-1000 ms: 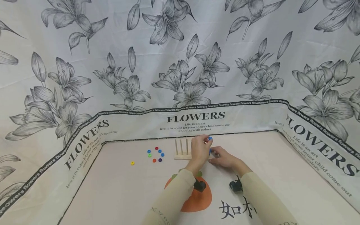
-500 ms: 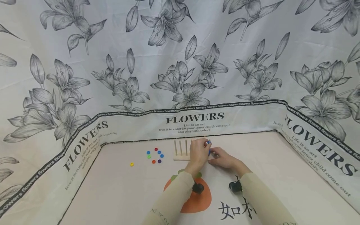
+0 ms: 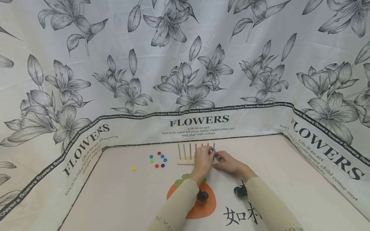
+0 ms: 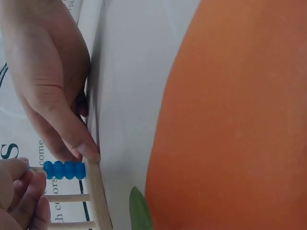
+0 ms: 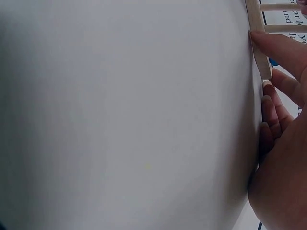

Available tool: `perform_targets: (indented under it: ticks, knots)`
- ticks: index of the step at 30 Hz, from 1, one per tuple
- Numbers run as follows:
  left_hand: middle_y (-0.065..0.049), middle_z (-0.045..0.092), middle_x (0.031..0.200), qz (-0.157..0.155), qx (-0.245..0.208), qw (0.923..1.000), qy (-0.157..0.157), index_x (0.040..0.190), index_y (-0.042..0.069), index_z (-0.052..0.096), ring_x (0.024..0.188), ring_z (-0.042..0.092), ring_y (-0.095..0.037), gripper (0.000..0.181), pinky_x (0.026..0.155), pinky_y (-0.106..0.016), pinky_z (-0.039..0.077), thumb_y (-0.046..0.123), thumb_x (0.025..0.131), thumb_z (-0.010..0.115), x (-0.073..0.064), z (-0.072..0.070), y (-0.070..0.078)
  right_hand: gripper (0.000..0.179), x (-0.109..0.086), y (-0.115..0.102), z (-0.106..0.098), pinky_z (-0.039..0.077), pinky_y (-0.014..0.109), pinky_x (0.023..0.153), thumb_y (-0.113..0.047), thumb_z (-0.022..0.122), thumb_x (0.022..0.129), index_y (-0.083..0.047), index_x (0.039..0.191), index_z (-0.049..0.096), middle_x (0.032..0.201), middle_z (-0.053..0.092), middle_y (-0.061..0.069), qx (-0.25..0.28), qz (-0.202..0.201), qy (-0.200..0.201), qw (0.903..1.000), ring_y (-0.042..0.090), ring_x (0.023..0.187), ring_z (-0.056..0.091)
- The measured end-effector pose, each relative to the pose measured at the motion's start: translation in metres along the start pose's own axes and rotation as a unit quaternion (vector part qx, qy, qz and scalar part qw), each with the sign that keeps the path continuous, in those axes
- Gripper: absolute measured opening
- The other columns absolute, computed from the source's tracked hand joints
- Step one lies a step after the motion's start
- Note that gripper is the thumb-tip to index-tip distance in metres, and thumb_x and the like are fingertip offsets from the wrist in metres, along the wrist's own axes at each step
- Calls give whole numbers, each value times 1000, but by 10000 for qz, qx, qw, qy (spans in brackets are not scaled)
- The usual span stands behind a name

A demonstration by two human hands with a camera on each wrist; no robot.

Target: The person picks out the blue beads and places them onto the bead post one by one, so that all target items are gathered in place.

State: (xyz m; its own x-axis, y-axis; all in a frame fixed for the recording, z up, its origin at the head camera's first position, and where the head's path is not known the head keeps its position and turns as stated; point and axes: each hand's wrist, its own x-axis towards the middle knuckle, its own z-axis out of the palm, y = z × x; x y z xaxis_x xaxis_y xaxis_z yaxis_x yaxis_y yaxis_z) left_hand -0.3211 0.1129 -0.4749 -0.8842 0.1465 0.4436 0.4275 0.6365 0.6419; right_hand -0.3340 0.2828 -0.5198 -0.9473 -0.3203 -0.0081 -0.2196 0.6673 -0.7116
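A wooden peg rack (image 3: 185, 162) with a row of upright pegs stands at the back of the table, partly hidden by my hands. With thumb and fingers, my left hand (image 3: 203, 160) pinches a small blue bead (image 3: 213, 149) on the rightmost peg, whose tip shows above it. Lower on that peg, several blue beads (image 4: 64, 170) are stacked against the base in the left wrist view. My right hand (image 3: 230, 162) grips the right end of the rack's base (image 5: 256, 21), thumb on its front side and a finger at its end.
Left of the rack lie several loose beads, among them a red bead (image 3: 159, 153), a green bead (image 3: 152, 160) and a purple bead (image 3: 162, 165). A yellow bead (image 3: 134, 168) lies farther left. A printed cloth curtain (image 3: 199, 126) borders the table's back.
My left hand has lowered the blue bead from above the peg's tip to partway down the rightmost peg. My right hand stays at the rack's end.
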Motion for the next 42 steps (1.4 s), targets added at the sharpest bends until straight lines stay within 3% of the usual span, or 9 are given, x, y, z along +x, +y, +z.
perform_targets:
  ticks: [27,32,42]
  knots:
    - [10,61,67,-134,113,9998,-102,101,7,79,61,52,-3,14,55,-18,44,17,91,79,-11,-4,-13,64,2,-13,4,34,65,111,-35,70,93,-8,148,51,153,39,22,-96,207,-66,9997,45,138,40]
    - [9,59,68,-159,297,9994,-14,103,7,77,65,52,-5,20,60,-19,45,22,89,81,-16,-11,-16,65,0,-17,4,35,65,111,-34,70,93,-4,147,50,151,40,24,-48,103,-49,9999,47,137,41]
    - [10,56,66,-91,263,9996,76,106,7,75,60,47,-5,24,53,-20,39,23,88,82,-24,-37,-26,73,-5,-11,-3,35,63,112,-39,68,94,0,150,44,152,40,26,-265,119,-40,9996,47,138,41]
